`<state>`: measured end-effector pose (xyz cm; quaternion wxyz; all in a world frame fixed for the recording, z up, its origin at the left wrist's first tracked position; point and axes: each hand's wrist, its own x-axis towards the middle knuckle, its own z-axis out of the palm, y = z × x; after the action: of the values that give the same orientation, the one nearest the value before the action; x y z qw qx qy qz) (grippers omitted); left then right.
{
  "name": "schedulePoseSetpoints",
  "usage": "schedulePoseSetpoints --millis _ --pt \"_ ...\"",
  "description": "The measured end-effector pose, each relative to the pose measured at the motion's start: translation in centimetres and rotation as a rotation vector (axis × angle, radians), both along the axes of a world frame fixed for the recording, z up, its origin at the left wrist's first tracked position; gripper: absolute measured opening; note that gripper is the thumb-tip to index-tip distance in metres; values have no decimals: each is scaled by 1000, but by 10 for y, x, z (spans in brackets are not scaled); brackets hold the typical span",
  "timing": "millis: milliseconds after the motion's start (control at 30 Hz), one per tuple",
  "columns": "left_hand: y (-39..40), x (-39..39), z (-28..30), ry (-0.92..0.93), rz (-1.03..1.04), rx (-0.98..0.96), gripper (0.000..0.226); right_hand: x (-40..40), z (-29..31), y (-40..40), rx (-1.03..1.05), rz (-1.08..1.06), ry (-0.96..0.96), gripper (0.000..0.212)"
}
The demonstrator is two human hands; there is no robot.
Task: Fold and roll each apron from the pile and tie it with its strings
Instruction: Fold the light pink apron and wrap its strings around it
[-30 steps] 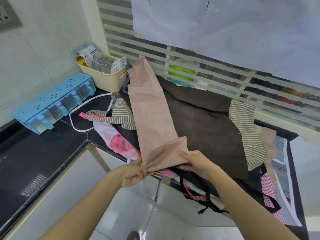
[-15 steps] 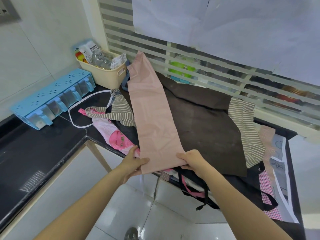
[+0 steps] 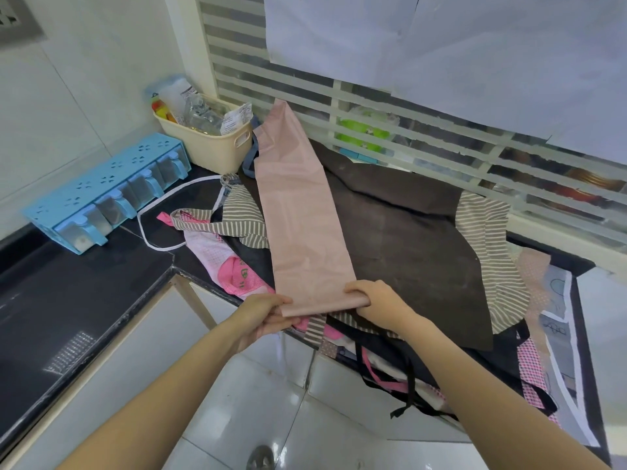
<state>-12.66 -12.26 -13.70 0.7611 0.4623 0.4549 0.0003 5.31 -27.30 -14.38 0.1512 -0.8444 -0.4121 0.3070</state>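
Rolling step: both hands, left hand (image 3: 263, 317) & right hand (image 3: 375, 300), fingers clamped on pink apron (image 3: 298, 225) near hem; next roll toward 12 o'clock, evenly.

Bright, even daylight; soft shadows, floor glare, wide-angle edge distortion, slight blur.

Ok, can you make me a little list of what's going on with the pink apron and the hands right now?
apron: pink apron, folded into a long strip, lying on the pile
near end: curled over, a roll just started
left hand: pinches the left corner of the near end
right hand: grips the right corner of the near end
underneath: brown apron and striped apron
far end: beside the cream basket
strings: not tied yet
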Motion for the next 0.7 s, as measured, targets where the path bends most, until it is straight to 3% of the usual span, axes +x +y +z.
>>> schedulePoseSetpoints --millis 133,233,400,600,700 --pt "13 -5 -1 34 -137 -13 55 8 9 14 5 -91 83 15" --pt "21 -11 -3 23 -220 -52 68 12 11 22 -33 -187 168 28" --pt "27 -14 -8 111 -251 26 40 9 2 30 44 -335 350 28" --pt "35 -16 -12 132 -212 31 27 1 -16 44 -21 -342 209 44" --pt "38 -8 -17 150 -91 214 20 0 -18 46 -18 -352 229 43"
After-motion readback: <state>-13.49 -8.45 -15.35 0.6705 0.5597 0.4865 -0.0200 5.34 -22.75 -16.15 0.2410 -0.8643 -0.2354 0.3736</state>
